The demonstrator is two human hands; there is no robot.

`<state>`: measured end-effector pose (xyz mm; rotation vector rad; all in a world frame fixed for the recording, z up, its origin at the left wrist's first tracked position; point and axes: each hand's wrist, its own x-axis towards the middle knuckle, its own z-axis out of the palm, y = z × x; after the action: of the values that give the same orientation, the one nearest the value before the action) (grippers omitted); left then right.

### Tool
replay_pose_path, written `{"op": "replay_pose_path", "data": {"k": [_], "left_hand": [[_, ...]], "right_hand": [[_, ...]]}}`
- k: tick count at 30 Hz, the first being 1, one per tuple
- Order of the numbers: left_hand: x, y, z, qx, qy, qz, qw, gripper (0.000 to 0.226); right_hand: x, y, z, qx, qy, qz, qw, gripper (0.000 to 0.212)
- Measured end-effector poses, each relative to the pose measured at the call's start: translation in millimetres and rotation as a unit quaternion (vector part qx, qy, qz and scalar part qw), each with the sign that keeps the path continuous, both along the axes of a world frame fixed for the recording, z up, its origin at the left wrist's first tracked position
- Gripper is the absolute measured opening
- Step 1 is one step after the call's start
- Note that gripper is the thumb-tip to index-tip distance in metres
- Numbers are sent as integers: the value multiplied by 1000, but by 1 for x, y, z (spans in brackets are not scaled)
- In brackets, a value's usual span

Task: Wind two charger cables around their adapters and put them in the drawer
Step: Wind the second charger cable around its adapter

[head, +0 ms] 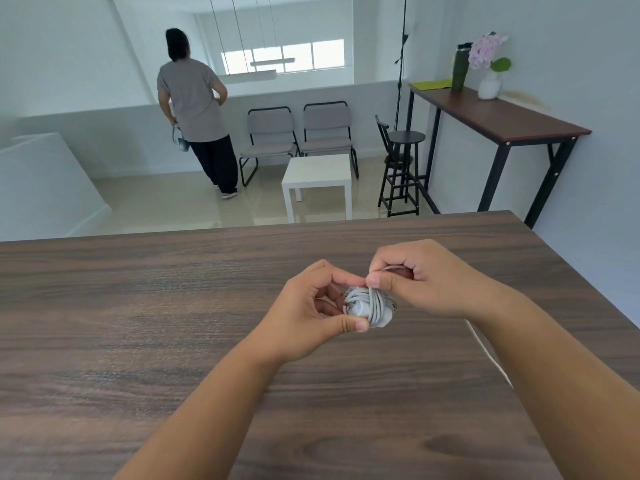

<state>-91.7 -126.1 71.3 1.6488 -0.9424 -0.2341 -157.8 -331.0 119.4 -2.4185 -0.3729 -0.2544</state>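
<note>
Our left hand (311, 306) clamps the cable-wrapped white adapter (369, 306); right hand (426, 278) pinches the cable end (391, 268). No readable markings.

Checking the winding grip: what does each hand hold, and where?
Left hand pinches the cable-wrapped white adapter by its end; right hand pinches the cable's loose strand.

Dark wood-grain table (138, 306), a white cable (485, 351) trailing across its right side.
</note>
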Motion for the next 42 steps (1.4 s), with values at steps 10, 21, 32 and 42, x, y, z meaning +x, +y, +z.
{"op": "replay_pose_path", "data": {"k": [10, 21, 32, 42], "left_hand": [[-8, -1, -3, -96, 160, -49, 981, 56], [-11, -2, -9, -124, 180, -30, 975, 52], [-9, -7, -16, -207, 221, 20, 953, 53], [8, -4, -22, -134, 143, 135, 971, 50]], "right_hand": [[8, -3, -18, 254, 52, -5, 966, 17], [1, 26, -57, 492, 150, -82, 854, 20], [-14, 50, -62, 484, 185, -109, 848, 12], [-30, 49, -42, 11, -14, -121, 992, 17]]}}
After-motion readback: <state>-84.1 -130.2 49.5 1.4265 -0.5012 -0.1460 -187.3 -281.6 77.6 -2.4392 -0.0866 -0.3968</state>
